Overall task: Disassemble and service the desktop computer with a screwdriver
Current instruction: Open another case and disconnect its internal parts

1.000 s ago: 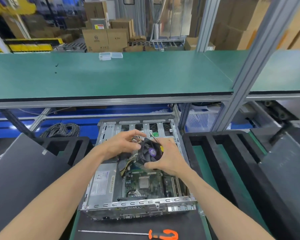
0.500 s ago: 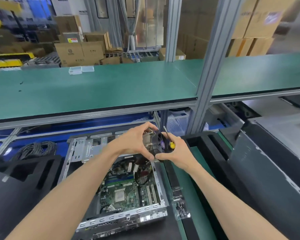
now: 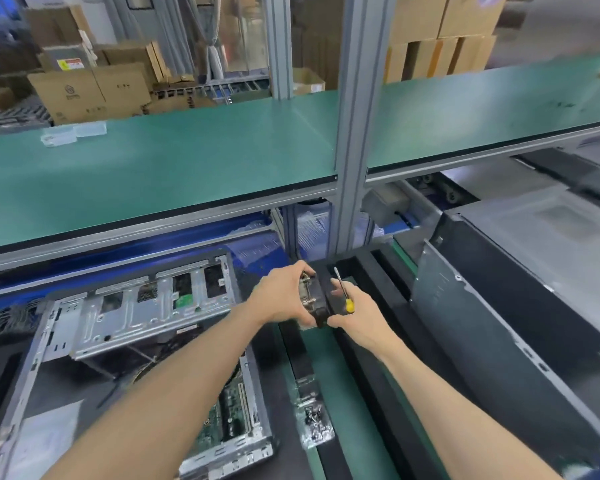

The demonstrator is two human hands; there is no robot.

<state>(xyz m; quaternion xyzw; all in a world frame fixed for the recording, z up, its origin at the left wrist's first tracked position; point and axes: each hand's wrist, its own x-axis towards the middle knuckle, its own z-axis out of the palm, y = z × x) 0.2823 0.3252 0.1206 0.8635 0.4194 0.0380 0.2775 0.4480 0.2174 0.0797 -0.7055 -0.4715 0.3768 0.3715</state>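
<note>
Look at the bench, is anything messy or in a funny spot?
Mostly no. The cooler fan is out of the open computer case, held over the black foam tray by both hands, left hand and right hand, which also holds a small screwdriver. A bag of screws lies loose beside the case.

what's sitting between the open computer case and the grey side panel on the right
In the head view, a black foam tray lies between the computer case and the side panel; both hands hold the CPU cooler over it.
</note>
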